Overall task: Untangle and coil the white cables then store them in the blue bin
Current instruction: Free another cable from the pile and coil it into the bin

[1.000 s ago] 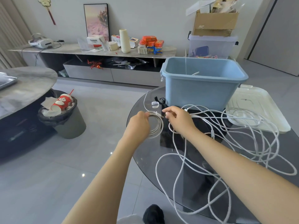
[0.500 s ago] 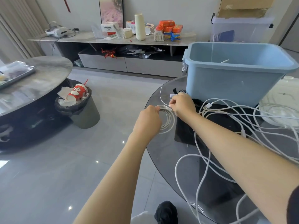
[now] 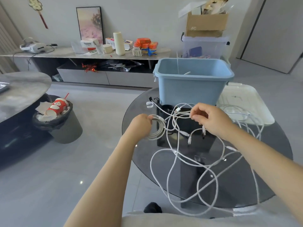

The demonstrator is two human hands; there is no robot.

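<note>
- At the centre of the frame, our left hand [image 3: 141, 124] grips a small round coil of thin white cable [image 3: 157, 128], fingers closed around the coil's left side; we judge this clamp is what keeps the finished loops from springing apart.
- Our right hand [image 3: 207, 119] sits just right of it, its fingertips [image 3: 194, 118] pinching a strand lifted out of the loose tangle of white cables [image 3: 193, 167], probably to feed that strand toward the coil or to tease it free of the knot.
- That tangle sprawls over the lower right of the frame, with several plugs dangling below the right hand, so we judge most of the untangling is not yet done.
- A pale blue rectangular plastic bin [image 3: 193, 89] stands open just above the hands, near enough for a coil to be dropped in; a thin white strand rises from inside it, and we cannot tell what else it holds.
- Everything rests on a round dark glass surface [image 3: 255, 177], with a white plastic lid [image 3: 242, 104] lying flat to the right of the bin and partly under the cables.
- Farther up the frame, a long low shelf [image 3: 68, 54] along the wall carries boxes, packets and a framed picture.
- Left of centre, a grey waste bin [image 3: 65, 126] on the floor holds a red paper cup.
</note>
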